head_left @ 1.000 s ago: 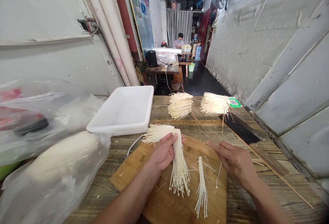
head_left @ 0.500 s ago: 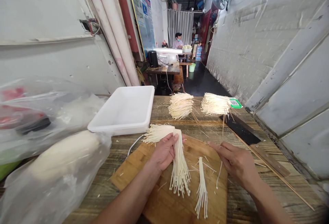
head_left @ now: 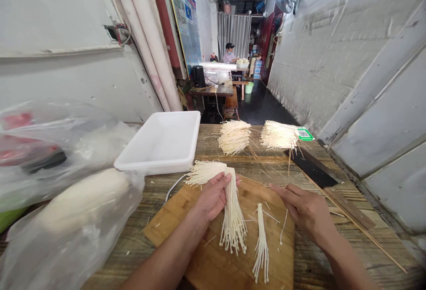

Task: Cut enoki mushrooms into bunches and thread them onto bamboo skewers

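My left hand point(head_left: 213, 197) is closed around a bundle of enoki mushrooms point(head_left: 233, 212), its stems hanging down over the wooden cutting board point(head_left: 273, 250). More enoki point(head_left: 203, 172) lies just behind that hand, caps pointing left. My right hand point(head_left: 304, 205) is closed, its thumb and forefinger pinching the end of a thin bamboo skewer point(head_left: 254, 180) that runs left toward the held bundle. Where the skewer meets the mushrooms is hidden by my left fingers. A smaller enoki bunch point(head_left: 261, 241) lies on the board between my hands, with loose strands around it.
Two skewered enoki piles point(head_left: 234, 137) stand at the table's back. A cleaver point(head_left: 313, 168) and long skewers point(head_left: 353, 217) lie right. A white plastic tray point(head_left: 159, 141) and a plastic bag point(head_left: 83, 210) are left. A person point(head_left: 229, 53) sits far back.
My hands and the enoki stay almost exactly where they were. The person in the background has shifted slightly, with the head lowered.
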`<state>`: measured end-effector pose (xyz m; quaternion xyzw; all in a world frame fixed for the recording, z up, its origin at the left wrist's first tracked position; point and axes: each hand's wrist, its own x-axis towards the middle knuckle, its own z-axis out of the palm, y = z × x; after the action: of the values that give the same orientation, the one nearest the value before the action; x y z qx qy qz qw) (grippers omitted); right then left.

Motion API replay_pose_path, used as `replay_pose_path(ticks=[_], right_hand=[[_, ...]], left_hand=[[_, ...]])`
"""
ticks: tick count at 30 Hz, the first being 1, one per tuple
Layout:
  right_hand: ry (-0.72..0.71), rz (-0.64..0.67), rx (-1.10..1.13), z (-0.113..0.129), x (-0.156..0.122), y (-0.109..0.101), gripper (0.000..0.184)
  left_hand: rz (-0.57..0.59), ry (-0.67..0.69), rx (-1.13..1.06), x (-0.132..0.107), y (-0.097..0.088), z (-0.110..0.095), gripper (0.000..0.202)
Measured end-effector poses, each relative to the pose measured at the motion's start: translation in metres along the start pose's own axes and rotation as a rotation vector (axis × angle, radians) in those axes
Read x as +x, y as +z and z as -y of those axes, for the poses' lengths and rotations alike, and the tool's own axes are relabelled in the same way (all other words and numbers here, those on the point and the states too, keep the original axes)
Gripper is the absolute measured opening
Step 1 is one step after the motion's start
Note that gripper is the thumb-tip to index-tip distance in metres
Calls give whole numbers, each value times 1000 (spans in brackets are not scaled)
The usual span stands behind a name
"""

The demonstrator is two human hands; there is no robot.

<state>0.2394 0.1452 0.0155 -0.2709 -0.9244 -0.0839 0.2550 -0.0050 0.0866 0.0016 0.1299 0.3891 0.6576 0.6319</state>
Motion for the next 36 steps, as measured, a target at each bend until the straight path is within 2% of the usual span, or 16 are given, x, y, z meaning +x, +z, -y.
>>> replay_pose_path(ticks=[15,36], right_hand=[[-1,23,-15,-1,0,1,36],[-46,-30,19,-2,3,-2,35]], left_hand=[[-3,0,-5,1,-1,2,16],[0,14,85,-2,0,2,37]])
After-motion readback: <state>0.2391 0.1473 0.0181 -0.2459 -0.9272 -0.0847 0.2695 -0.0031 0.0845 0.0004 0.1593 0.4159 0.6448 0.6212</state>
